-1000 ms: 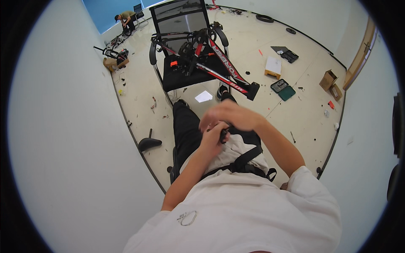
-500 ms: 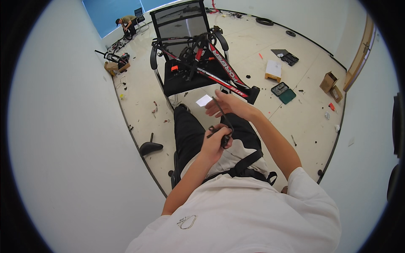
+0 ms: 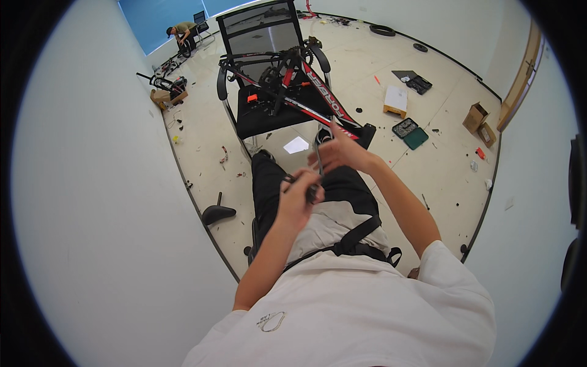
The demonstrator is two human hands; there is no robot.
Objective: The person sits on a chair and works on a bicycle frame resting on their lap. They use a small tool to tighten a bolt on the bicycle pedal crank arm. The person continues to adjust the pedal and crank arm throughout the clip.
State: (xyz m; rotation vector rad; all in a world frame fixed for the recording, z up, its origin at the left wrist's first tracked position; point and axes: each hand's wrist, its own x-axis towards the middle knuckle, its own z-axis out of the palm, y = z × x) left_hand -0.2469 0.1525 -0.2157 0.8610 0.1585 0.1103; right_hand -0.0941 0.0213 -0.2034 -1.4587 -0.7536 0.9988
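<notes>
Above our lap, a little ahead of the dark trousers [image 3: 287, 183], we hold both hands close together, nearly touching. Our left hand [image 3: 298, 199] is curled shut around a small dark tool [image 3: 299, 179], whose end pokes out toward the left of the fist. Our right hand [image 3: 342, 153] sits just beyond and to the right of it, fingers pinched on a thin metal rod [image 3: 318, 160] that runs down from the fingertips toward the left fist. Whether the rod actually meets the dark tool we cannot tell; the knuckles hide the spot.

The rod's long axis runs nearly straight away from us, tilted slightly toward the right at its far end. So the right hand has the far end and the left hand the near one, with the two pieces lined up between them.

Straight ahead of the hands, well apart from them, a red and black bicycle frame [image 3: 318, 107] lies across the seat of a black office chair [image 3: 263, 116], its long tube slanting from upper left to lower right. The right hand is the nearer of the two to its lower end.

On the floor [image 3: 428, 165] to the right lie an open green case of small parts [image 3: 409, 131], a white box [image 3: 396, 99] and cardboard boxes [image 3: 478, 119]. Another person [image 3: 182, 33] crouches far off, top left.
</notes>
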